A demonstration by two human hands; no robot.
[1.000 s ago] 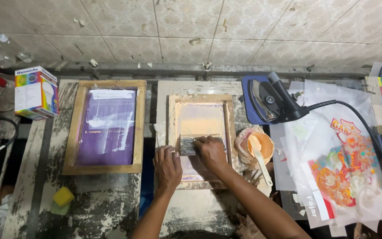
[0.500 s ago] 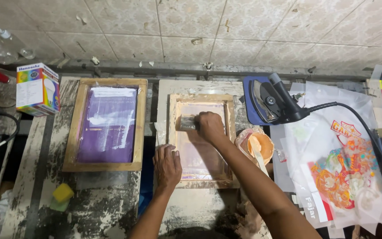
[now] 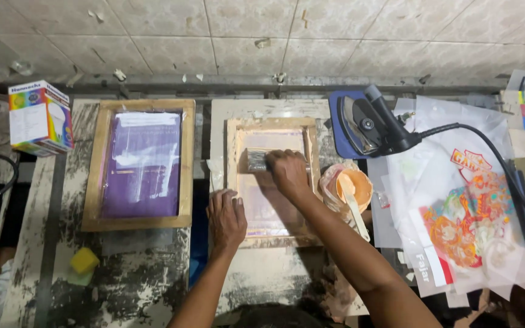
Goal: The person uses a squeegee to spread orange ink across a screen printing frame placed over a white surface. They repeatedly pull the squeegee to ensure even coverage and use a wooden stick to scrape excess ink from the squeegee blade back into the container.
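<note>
A: Status on the small wooden screen frame (image 3: 273,180)?

B: It sits mid-worktop, near the back edge. Right hand (image 3: 288,172) is clamped on the squeegee (image 3: 256,160), which rests on the mesh at the frame's far end. Left hand (image 3: 226,217) lies flat, fingers spread, pressing the frame's near-left corner.

A: Progress?

B: Judging by position, the stroke has reached the top of the mesh. Frame not lifted, so the print isn't visible.

A: Change from a second ago?

B: Squeegee was mid-mesh then, both hands close together. Since then the right hand has pushed it away to the far end; left hand stayed put.

A: Surroundings?

B: Purple-mesh frame (image 3: 140,164) towards the left edge, orange paste cup (image 3: 352,187) just right of the small frame.
</note>
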